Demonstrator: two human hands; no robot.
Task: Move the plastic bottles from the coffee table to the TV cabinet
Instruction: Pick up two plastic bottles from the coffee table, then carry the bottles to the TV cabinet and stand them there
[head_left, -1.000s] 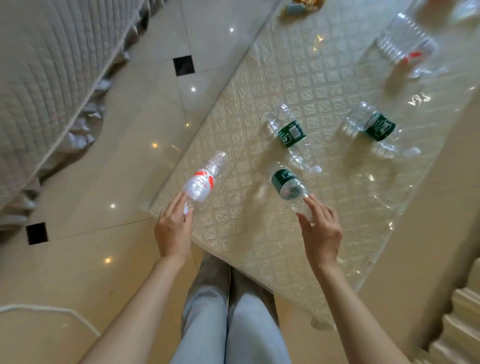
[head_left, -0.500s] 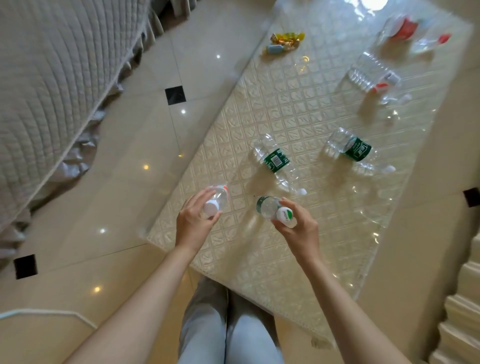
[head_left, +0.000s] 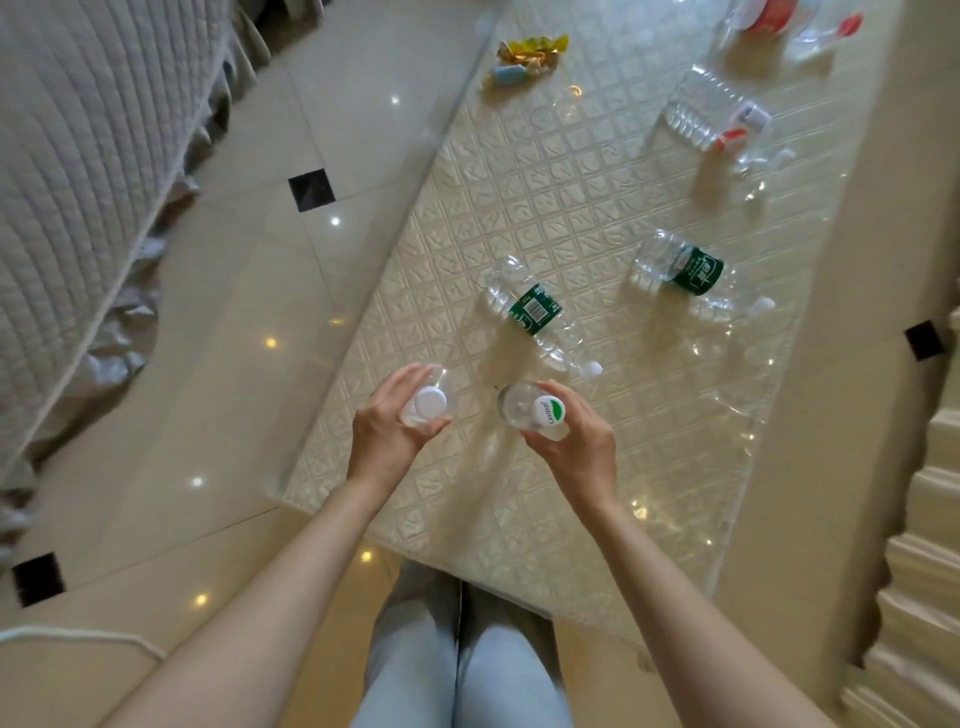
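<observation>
Where the glossy cream floor (head_left: 249, 291) spreads widest, its large square tiles carry small black diamond insets and bright light spots; an open lane of it runs between sofa and desk. Quilted grey sofa cover (head_left: 78, 171), stitched in small squares with a ruffled hem, fills the upper left. Long rectangular desk (head_left: 597, 208): clear glass sheet over a cream embossed lattice surface, edges straight, near corner close to the person's knees in pale blue jeans (head_left: 457, 670). Stepped cream moulding (head_left: 919, 545) rises at lower right, leaving a narrower strip of floor on that side.

Bottles, all clear ribbed plastic. Red-labelled bottle (head_left: 719, 117) lies on its side near the far right edge. Two green-labelled bottles lie flat mid-desk, well apart: one (head_left: 535, 317) centred, white cap toward the hands, the other (head_left: 691, 273) nearer the right edge.

Left hand (head_left: 387, 434), grip curled round an upright white-capped bottle (head_left: 428, 402), held above the desk's near left part. Right hand (head_left: 574, 444), grip curled round a bottle with a green-and-white cap (head_left: 535, 410), just beside the first, apart from it.

Sweet wrappers (head_left: 524, 57), crinkled gold and pale blue, sit at the far left edge.
</observation>
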